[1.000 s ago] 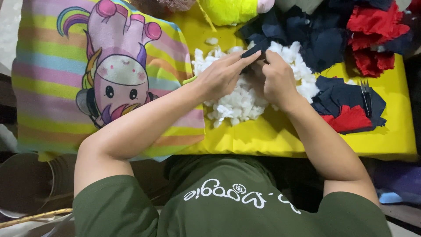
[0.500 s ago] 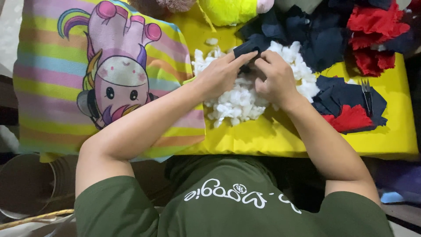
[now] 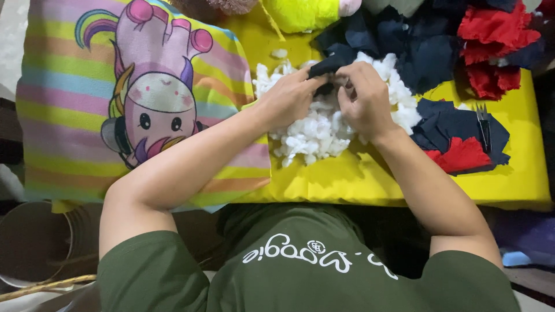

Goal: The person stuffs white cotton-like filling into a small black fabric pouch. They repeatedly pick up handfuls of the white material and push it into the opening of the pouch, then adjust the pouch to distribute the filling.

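My left hand [image 3: 286, 97] and my right hand [image 3: 365, 99] meet over a heap of white stuffing [image 3: 315, 134] on a yellow cloth [image 3: 358, 179]. Both hands pinch a small dark navy fabric piece [image 3: 328, 65] held just above the stuffing, the left at its lower left edge, the right beside it. My fingers hide part of the piece and whatever lies inside it.
A striped cushion with a cartoon unicorn [image 3: 144, 110] lies at the left. Navy and red fabric scraps [image 3: 457, 144] with small scissors [image 3: 483, 124] sit at the right; more scraps [image 3: 462, 40] pile at the back. A yellow plush [image 3: 300, 13] lies at the top.
My hands have shifted slightly on the navy piece, the fingers closing nearer together over the stuffing. Nothing else has moved.
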